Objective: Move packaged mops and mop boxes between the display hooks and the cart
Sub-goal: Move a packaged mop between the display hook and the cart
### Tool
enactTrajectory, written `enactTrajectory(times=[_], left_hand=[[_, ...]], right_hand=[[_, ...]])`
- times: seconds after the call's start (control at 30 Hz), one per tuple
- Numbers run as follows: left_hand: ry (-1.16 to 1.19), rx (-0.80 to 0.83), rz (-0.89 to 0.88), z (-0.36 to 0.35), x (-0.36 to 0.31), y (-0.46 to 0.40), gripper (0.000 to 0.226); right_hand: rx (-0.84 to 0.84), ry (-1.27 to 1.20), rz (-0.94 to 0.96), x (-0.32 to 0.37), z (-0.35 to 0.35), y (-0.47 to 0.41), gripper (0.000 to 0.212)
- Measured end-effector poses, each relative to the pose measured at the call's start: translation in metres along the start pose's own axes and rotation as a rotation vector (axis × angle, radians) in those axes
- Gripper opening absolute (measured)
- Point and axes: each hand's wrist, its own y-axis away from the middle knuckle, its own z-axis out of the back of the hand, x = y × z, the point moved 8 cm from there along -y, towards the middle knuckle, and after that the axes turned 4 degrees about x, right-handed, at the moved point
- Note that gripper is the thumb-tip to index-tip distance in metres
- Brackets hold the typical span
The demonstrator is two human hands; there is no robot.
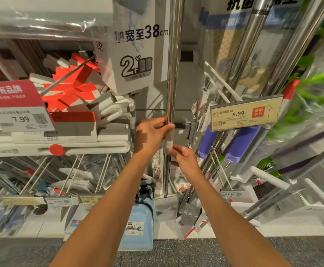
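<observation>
Packaged mop [171, 74]: one unit, chrome pole, standing near-vertical at the middle of the display, running from above the top of the view down to a grey head near the floor. A white printed card [136, 53] marked "38cm" hangs beside the pole's upper part; whether it is fixed to this mop cannot be told.

Hold: left hand [151, 134] wraps the pole, fingers [160, 121] curled round it just above a pale grey sleeve [167, 140]. Right hand [184, 156] sits directly below, its fingers pinching the lower edge of that sleeve. Both hands are closed on the same mop, one above the other, touching or nearly so.

Position: in front of the grey back panel, between the stacked red-and-white boxes [70, 93] on the left and the purple-gripped handles [209, 139] on the right. The top hook is out of view, so whether the mop hangs or is already lifted free cannot be told. No cart is visible.

Risks, as judged:
- Both grips lie low on a long pole; the top-heavy upper part could swing and strike the neighbouring chrome poles [253, 54].
- The white wire hooks [222, 87] project close on the right; film wrap or card may snag there if the pole is drawn out at an angle.
- The sleeve may slide on the polished chrome under the pinch, letting the pole drop onto the blue dustpan [140, 224] below.
- The yellow price tag [246, 115] stands near enough to be knocked askew.
</observation>
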Motion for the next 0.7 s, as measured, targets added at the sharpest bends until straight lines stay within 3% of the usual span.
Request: enactTrajectory(times=[0.1,0.3,0.53,0.6,0.7], left_hand=[[0.035,-0.025,0.04,0.001,0.006,-0.002,0.014],[0.066,0.122,0.035,-0.016,0.015,-0.014,0.006],[-0.056,0.172,-0.055,-0.035,0.02,-0.038,0.03],[-0.147,0.188,-0.077,-0.042,0.021,-0.045,0.022],[-0.222,0.128,-0.128,-0.04,0.013,-0.055,0.014]], right_hand=[[0.0,-0.007,0.003,0.002,-0.001,-0.003,0.027],[-0.05,0.005,-0.06,-0.009,0.003,-0.015,0.018],[-0.093,0.022,-0.149,-0.021,0.015,-0.032,0.011],[-0.114,0.093,-0.185,-0.022,0.022,-0.035,0.009],[-0.131,0.088,-0.211,-0.024,0.027,-0.04,0.048]])
